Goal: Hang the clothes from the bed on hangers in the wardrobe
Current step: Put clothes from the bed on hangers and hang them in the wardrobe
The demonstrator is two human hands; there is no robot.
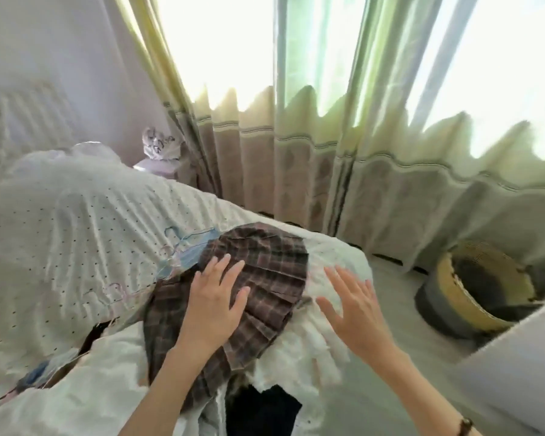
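Observation:
A brown plaid pleated skirt [265, 278] lies spread on the bed [76, 234], which has a white dotted cover. My left hand [213, 302] is stretched over the skirt with straight fingers, and whether it touches the fabric is unclear. To the right of the skirt, my right hand [353, 306] hovers open with spread fingers over a white fluffy garment [312, 350]. A white garment [85, 391] lies crumpled at the lower left. A dark garment [261, 413] shows at the bottom edge. No hanger or wardrobe is in view.
Curtains [296, 158] hang behind the bed in front of a bright window. A round yellow and grey basket [472, 291] stands on the floor at the right. A small bedside table [161, 165] with a patterned thing on it stands by the bed's far corner.

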